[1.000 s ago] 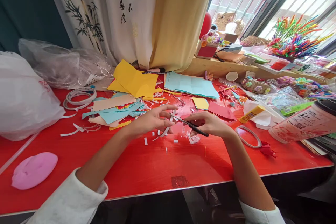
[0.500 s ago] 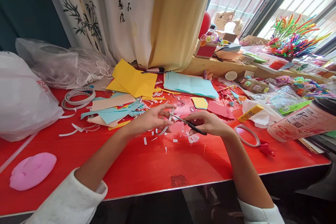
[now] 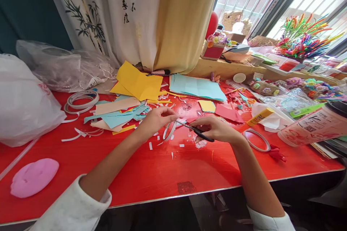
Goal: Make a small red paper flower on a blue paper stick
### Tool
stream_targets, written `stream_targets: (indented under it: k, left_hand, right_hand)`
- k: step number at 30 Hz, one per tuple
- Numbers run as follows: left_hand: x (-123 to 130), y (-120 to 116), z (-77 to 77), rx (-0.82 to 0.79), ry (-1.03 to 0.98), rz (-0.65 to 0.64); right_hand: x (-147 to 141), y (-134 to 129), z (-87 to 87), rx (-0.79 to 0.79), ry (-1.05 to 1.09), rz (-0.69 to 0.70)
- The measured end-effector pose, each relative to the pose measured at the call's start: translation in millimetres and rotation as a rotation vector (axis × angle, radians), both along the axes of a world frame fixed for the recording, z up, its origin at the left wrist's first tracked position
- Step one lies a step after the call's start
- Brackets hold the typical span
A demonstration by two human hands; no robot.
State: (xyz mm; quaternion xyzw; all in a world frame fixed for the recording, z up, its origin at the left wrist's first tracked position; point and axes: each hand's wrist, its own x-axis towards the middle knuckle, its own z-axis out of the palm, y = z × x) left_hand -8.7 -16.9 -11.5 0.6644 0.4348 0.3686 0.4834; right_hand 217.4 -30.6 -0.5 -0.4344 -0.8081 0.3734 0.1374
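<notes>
My left hand [image 3: 158,121] pinches a thin white strip [image 3: 168,132], which hangs in a loop below the fingertips. My right hand [image 3: 215,129] holds black-handled scissors [image 3: 202,134], their blades pointing left and reaching the strip near my left fingertips. Below the hands, small white paper scraps [image 3: 151,146] lie on the red table [image 3: 135,173]. Behind my left hand are light blue and peach paper pieces [image 3: 118,106] and folded yellow sheets [image 3: 139,81]. A stack of light blue paper [image 3: 196,87] lies farther back, with a red paper piece [image 3: 229,113] in front of it.
Tape rolls [image 3: 81,101], a white plastic bag [image 3: 25,101] and a pink lump [image 3: 34,177] are on the left. On the right are a glue stick [image 3: 260,116], a tape ring [image 3: 257,140] and a tilted cup [image 3: 314,124]. Crafts crowd the windowsill.
My left fingers have closed from a spread position into a pinch on the strip. The strip's loop hangs slightly farther right. My right hand and the scissors have barely moved.
</notes>
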Motion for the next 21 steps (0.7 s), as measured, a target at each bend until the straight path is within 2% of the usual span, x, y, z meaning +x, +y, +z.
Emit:
stream_targets:
  k: [5,8,13,17,21]
  left_hand:
    - [-1.5,1.9,-1.4,-0.016,-0.189,0.063]
    - [-3.9,3.5,-0.4,0.039,-0.106,0.101]
    - [-4.0,1.2,1.3,0.113,0.133,0.018]
    - [-2.3,0.6,-0.9,0.132,0.087,0.045]
    - [-0.1,2.3,-6.4,0.074,-0.004,0.089]
  right_hand:
    - [-2.5,-1.1,-1.2,-0.032,0.001,0.008]
    - [-3.9,-1.1,-1.4,-0.046,0.004,0.008]
    - [-5.1,-2.1,-0.7,-0.069,0.025,-0.002]
    - [-5.0,-2.2,-2.2,-0.127,0.051,-0.019]
    - [-4.9,-0.4,-4.5,-0.135,0.036,-0.034]
